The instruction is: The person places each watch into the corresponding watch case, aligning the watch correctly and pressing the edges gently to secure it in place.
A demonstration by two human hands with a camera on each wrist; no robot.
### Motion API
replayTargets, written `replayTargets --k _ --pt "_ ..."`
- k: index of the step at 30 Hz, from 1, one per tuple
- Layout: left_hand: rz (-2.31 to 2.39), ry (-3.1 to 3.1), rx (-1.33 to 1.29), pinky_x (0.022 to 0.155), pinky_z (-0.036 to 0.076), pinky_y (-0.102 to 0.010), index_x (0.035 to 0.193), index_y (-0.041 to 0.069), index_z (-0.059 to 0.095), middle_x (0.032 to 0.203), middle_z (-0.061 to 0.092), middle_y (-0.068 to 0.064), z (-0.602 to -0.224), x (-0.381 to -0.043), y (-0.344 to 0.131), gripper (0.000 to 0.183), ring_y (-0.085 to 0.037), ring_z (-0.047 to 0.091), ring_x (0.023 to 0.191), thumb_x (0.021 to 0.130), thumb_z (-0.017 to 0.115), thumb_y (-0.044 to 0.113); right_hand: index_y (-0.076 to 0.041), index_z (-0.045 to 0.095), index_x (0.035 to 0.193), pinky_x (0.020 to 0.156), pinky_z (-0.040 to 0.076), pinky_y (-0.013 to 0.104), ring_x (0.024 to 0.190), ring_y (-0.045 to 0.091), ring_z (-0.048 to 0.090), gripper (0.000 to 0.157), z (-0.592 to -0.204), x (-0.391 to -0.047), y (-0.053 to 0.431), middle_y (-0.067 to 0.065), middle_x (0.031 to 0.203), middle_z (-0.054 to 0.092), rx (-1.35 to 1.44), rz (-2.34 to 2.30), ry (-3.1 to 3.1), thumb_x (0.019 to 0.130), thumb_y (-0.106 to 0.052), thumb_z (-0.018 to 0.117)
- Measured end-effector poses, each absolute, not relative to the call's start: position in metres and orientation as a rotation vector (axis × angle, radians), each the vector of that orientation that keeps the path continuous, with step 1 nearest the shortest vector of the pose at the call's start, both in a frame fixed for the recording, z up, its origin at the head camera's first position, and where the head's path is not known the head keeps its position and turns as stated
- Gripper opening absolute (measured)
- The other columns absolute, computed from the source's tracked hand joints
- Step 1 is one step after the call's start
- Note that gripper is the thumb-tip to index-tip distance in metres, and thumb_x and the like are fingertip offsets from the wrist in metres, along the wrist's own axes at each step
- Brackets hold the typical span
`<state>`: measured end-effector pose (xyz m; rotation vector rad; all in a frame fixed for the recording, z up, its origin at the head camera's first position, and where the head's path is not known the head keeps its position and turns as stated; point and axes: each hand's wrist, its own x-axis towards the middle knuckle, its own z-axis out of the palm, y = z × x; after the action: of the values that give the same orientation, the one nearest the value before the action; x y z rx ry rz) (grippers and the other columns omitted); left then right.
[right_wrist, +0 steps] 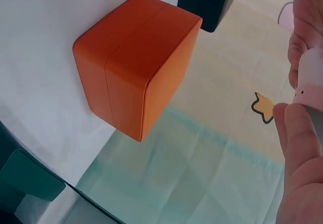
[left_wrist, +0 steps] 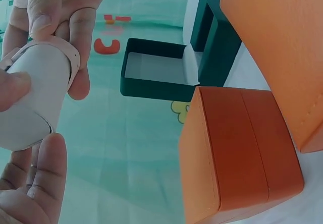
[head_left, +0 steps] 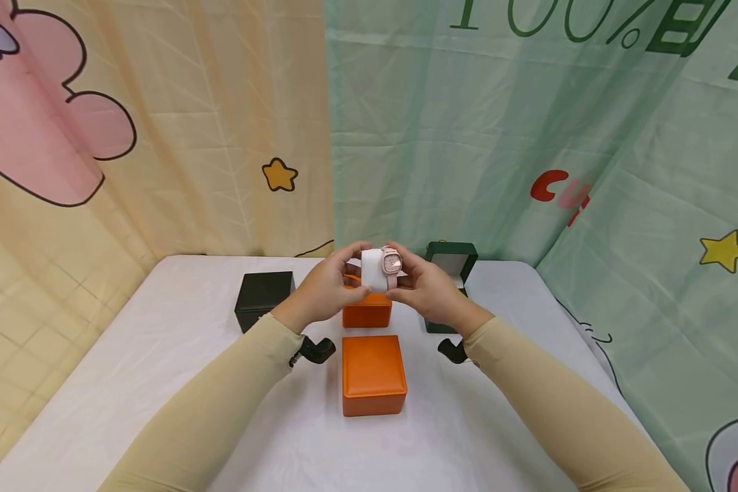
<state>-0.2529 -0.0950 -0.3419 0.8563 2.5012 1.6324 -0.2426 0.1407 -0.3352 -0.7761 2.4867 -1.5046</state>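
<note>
In the head view a pink wristwatch (head_left: 391, 264) is strapped round a white watch cushion (head_left: 372, 270), raised above the table between both hands. My left hand (head_left: 339, 279) holds the cushion's left end, thumb at the lower front. On the strap side, my right hand (head_left: 422, 280) grips the other end with thumb and fingers. The left wrist view shows the cushion (left_wrist: 43, 77) from its end, the pink strap (left_wrist: 68, 52) encircling it near the right hand (left_wrist: 65, 12). Only part of the strap (right_wrist: 310, 97) appears in the right wrist view, against the right fingers (right_wrist: 300, 133).
A closed orange box (head_left: 374, 374) sits nearest on the white table (head_left: 270, 437). Another orange box (head_left: 367, 314) stands behind it, partly hidden by the hands. To the left is a black box (head_left: 264, 295); at the right, a green box (head_left: 452, 254) has its lid raised.
</note>
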Motion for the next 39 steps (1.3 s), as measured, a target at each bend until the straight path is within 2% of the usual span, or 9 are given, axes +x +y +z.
replayTargets --k 5,10,17,24,30,39 --pt "1.662 2.512 0.840 0.096 0.061 -0.035 0.158 0.012 0.043 0.143 0.053 -0.008 -0.343 -0.253 -0.094 0.074 -0.025 0.067 0.114 0.092 0.077 0.004 -0.025 0.005 0.171 0.107 0.055 0.042 0.139 0.038 0.059 0.101 -0.341 -0.240 0.134 0.012 0.173 0.029 -0.771 -1.562 2.413 0.098 0.010 0.066" --pt "1.672 2.520 0.849 0.095 0.061 -0.034 0.157 0.014 0.044 0.143 0.053 -0.008 -0.342 -0.254 -0.096 0.074 -0.026 0.067 0.115 0.092 0.077 0.003 -0.028 -0.007 0.170 0.108 0.053 0.038 0.140 0.032 0.059 0.103 -0.343 -0.236 0.128 0.005 0.177 0.018 -0.776 -1.537 2.428 0.101 0.006 0.061" --pt "1.628 2.512 0.868 0.095 0.062 -0.035 0.158 0.013 0.043 0.145 0.051 -0.010 -0.341 -0.255 -0.100 0.074 -0.027 0.067 0.115 0.093 0.077 0.003 -0.027 0.006 0.171 0.104 0.057 0.039 0.132 0.032 0.066 0.098 -0.340 -0.236 0.130 0.010 0.172 0.032 -0.810 -1.478 2.540 0.100 0.002 0.067" --pt "1.559 2.523 0.872 0.097 0.061 -0.034 0.157 0.016 0.045 0.145 0.049 -0.009 -0.343 -0.253 -0.100 0.073 -0.025 0.067 0.118 0.094 0.076 0.003 -0.021 0.016 0.170 0.097 0.062 0.037 0.120 0.028 0.072 0.094 -0.339 -0.237 0.131 0.012 0.158 0.051 -0.847 -1.341 2.636 0.098 -0.003 0.072" --pt "1.554 2.545 0.889 0.099 0.061 -0.039 0.160 0.014 0.043 0.146 0.049 -0.010 -0.343 -0.250 -0.099 0.076 -0.026 0.067 0.118 0.093 0.077 0.002 -0.021 0.024 0.168 0.094 0.062 0.034 0.116 0.027 0.074 0.089 -0.338 -0.237 0.131 0.011 0.158 0.051 -0.890 -1.326 2.647 0.097 -0.002 0.073" --pt "1.574 2.491 0.903 0.100 0.060 -0.038 0.161 0.013 0.040 0.149 0.047 -0.009 -0.346 -0.252 -0.101 0.081 -0.026 0.066 0.121 0.092 0.078 -0.001 -0.021 0.027 0.166 0.092 0.063 0.033 0.111 0.026 0.075 0.087 -0.339 -0.239 0.133 0.011 0.154 0.054 -0.924 -1.310 2.656 0.095 -0.004 0.076"
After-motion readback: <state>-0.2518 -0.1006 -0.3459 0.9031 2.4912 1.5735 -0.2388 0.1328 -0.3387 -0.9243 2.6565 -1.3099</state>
